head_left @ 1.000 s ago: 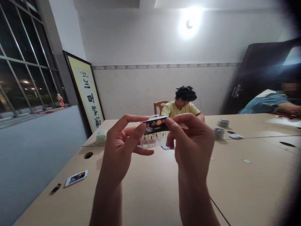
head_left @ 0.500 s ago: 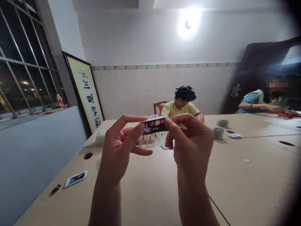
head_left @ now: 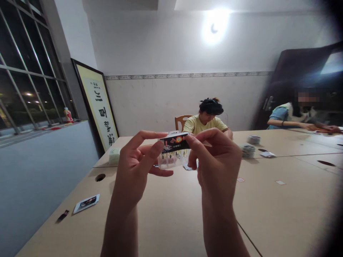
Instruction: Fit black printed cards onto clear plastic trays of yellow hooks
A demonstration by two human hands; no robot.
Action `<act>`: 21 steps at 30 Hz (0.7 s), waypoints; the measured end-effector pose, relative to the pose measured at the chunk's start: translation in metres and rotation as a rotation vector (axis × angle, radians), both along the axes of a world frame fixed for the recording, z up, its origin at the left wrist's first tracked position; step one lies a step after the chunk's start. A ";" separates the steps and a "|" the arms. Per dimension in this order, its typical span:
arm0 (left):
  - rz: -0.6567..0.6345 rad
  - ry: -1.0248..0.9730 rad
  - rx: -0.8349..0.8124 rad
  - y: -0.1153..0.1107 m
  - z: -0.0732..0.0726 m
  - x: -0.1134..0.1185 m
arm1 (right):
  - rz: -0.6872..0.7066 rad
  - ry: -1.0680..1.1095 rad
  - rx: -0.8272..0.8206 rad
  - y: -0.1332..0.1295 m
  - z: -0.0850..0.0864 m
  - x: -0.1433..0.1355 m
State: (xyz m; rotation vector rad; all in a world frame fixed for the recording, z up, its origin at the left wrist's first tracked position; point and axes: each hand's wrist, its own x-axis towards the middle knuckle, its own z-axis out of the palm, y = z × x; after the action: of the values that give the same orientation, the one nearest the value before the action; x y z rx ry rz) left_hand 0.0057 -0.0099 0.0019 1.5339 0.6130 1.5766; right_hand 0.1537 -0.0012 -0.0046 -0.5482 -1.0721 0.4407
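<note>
Above the table, my left hand grips the left side of a small clear plastic box, thumb in front and fingers behind and below. A black printed label with a red and yellow design covers the upper front of the box. Small gold-and-dark metal pieces show through its lower part; they are too small to name surely. My right hand pinches the right end of the label and box between thumb and forefinger, its other fingers curled. Whether the label is stuck down at that end I cannot tell.
Stacks of packets stand at left and right on the pale table. A flat packet and a dark slip lie front left. Across sits a person in yellow; another person works far right.
My hands and the box stay almost in place, with only a slight shift of the right hand to the left. The person at far right has moved their arms and head a little.
</note>
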 end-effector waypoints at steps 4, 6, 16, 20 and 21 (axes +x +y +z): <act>0.019 0.000 -0.007 0.001 -0.001 0.000 | -0.010 -0.012 0.006 0.000 0.000 0.000; 0.017 0.000 -0.007 0.001 -0.001 0.000 | -0.037 -0.022 0.018 0.000 0.000 0.000; 0.006 -0.012 -0.025 0.003 0.003 0.003 | 0.022 0.029 0.039 0.002 -0.001 0.001; -0.003 -0.023 -0.032 0.001 0.003 0.004 | 0.031 0.029 0.050 0.003 -0.001 0.001; -0.005 -0.027 -0.034 0.000 0.003 0.004 | 0.026 0.026 0.046 0.003 -0.001 0.001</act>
State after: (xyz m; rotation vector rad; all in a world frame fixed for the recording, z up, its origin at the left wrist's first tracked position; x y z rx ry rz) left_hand 0.0101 -0.0099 0.0051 1.4862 0.6169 1.5727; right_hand 0.1548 0.0017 -0.0054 -0.4876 -1.0632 0.4437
